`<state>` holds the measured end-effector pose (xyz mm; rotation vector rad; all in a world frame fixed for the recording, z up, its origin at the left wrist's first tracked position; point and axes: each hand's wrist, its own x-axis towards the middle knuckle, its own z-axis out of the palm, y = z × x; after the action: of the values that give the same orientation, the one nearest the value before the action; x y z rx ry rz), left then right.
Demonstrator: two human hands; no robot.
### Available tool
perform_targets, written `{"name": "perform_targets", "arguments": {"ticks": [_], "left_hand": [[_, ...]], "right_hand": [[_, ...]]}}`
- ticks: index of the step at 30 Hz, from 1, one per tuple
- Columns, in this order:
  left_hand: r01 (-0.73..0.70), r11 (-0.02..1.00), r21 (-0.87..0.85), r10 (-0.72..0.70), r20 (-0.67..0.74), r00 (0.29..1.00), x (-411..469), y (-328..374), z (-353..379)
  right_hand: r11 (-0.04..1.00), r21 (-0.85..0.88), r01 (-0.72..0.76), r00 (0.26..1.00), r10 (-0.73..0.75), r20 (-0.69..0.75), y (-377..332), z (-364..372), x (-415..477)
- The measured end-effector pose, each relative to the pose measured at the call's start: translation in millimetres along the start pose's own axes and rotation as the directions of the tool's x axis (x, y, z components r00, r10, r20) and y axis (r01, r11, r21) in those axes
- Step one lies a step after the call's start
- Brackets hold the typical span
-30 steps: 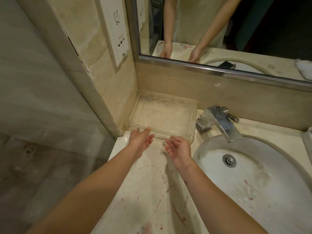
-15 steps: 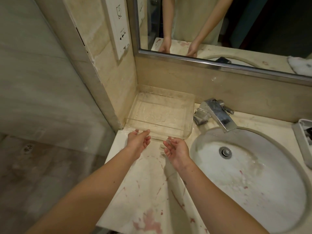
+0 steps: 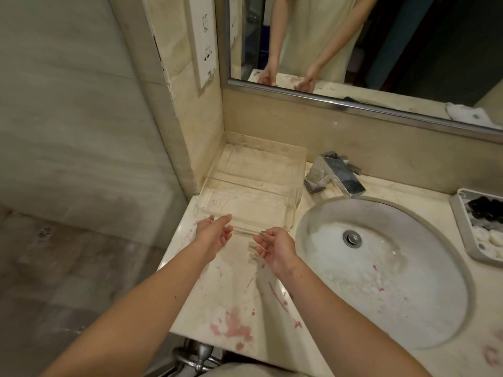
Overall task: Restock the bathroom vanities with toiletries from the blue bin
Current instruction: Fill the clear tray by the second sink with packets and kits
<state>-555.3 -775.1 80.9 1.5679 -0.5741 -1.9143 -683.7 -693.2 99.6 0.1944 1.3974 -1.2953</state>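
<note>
Stained vanity surface [image 3: 223, 289], left of the sink [image 3: 381, 281]. An empty clear tray [image 3: 253, 205] sits tucked into the wall corner, likely to keep stock clear of splash. The left hand [image 3: 211, 235] and right hand [image 3: 276, 247] flank its near rim, fingers loose, gripping nothing. The blue bin is not in view.

A clear shallow rectangular plastic tray [image 3: 253, 191] fills the back left corner of the beige marble vanity top [image 3: 231, 300], tight against the tiled side wall [image 3: 201, 137]. Just right of it stands an angular chrome faucet [image 3: 336, 176], with a white oval basin [image 3: 386, 278] sunk in front. Bare stone runs along the front left edge. A grey toiletry tray [image 3: 462, 235] sits at the right edge.
</note>
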Motion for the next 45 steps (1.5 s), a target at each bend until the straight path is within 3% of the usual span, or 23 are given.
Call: {"name": "perform_targets", "arguments": {"ticks": [24, 45], "left_hand": [[0.008, 0.994, -0.106, -0.017, -0.076, 0.997, -45, -12, -13], [0.040, 0.998, -0.047, -0.045, -0.109, 0.993, -58, -17, -19]], "right_hand": [[0.978, -0.202, -0.050, 0.998, 0.059, 0.038, 12, -23, -29], [0.956, -0.274, -0.108, 0.989, 0.132, 0.070, 16, -30, -28]]}}
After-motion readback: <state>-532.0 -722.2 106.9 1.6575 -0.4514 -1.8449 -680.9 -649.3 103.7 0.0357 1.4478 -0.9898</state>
